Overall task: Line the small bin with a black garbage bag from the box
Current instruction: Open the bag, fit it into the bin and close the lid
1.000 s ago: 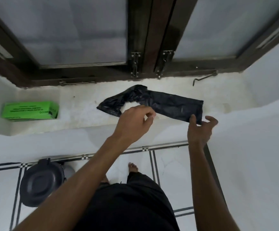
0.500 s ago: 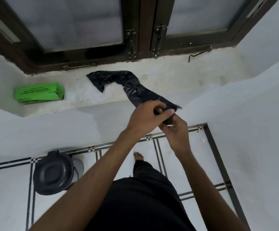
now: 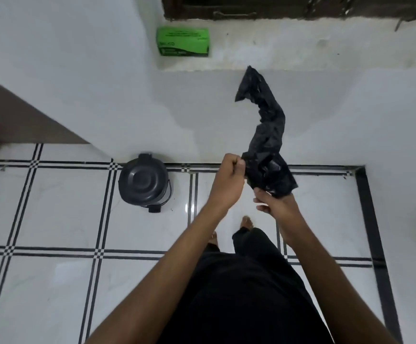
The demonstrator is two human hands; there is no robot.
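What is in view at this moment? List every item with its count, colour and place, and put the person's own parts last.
garbage bag: 1, black, crumpled in a long strip, held up in front of the white wall, lower end in both hands
bag box: 1, green, lying on the window ledge, upper centre
small bin: 1, dark grey, lid closed, on the floor against the wall, left of the hands
window ledge: 1, white, below the dark brown window frame
floor: white tiles with black lines
left hand: 1, gripping the bag's lower left edge
right hand: 1, pinching the bag's bottom end
bare feet: 2, on the tiles below the hands
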